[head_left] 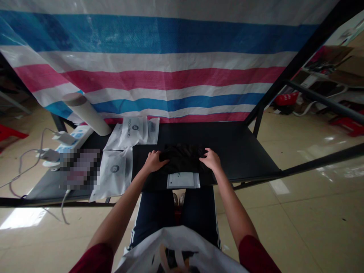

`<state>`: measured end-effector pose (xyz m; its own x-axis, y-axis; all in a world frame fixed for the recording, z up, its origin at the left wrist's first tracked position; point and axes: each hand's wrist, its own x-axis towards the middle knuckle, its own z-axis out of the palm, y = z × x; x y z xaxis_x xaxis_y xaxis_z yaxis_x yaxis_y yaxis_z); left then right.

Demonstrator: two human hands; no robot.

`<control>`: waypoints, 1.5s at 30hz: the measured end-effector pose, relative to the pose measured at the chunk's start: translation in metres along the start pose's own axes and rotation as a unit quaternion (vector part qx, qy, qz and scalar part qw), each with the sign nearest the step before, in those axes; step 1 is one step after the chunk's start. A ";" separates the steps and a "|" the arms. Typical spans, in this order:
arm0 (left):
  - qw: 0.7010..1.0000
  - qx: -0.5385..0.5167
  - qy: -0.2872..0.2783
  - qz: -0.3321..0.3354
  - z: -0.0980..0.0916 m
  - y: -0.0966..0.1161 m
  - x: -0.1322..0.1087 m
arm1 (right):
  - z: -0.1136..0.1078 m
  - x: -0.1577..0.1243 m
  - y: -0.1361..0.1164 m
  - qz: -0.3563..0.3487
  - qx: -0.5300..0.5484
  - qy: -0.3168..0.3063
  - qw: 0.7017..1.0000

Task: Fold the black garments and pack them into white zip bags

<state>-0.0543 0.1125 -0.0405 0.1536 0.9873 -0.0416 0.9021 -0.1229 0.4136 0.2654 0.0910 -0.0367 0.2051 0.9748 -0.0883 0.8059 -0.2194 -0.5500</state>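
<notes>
A dark, soft, crumpled black cloth lies on the black table in front of me; its exact kind I cannot make out. My left hand is closed on its left edge, thumb pointing inward. At the right edge, my right hand has its thumb and fingers curled onto the fabric. Sticking out from under the cloth toward me is the end of a whitish translucent plastic bag with dark print. Neither hand touches this bag.
More printed translucent bags lie at the back left, and another bag sits nearer. A white bottle and a power strip with plugged-in chargers stand left. Striped sheeting hangs behind the black table.
</notes>
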 end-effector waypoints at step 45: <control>0.996 0.033 0.073 0.039 -0.007 -0.001 -0.052 | 0.015 -0.025 0.010 -0.200 0.002 0.040 0.979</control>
<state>-0.0666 0.0619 -0.0322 0.1686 0.9780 0.1229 0.9151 -0.2016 0.3493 0.2599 0.0655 -0.0524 -0.0833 0.9765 0.1990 0.8281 0.1789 -0.5312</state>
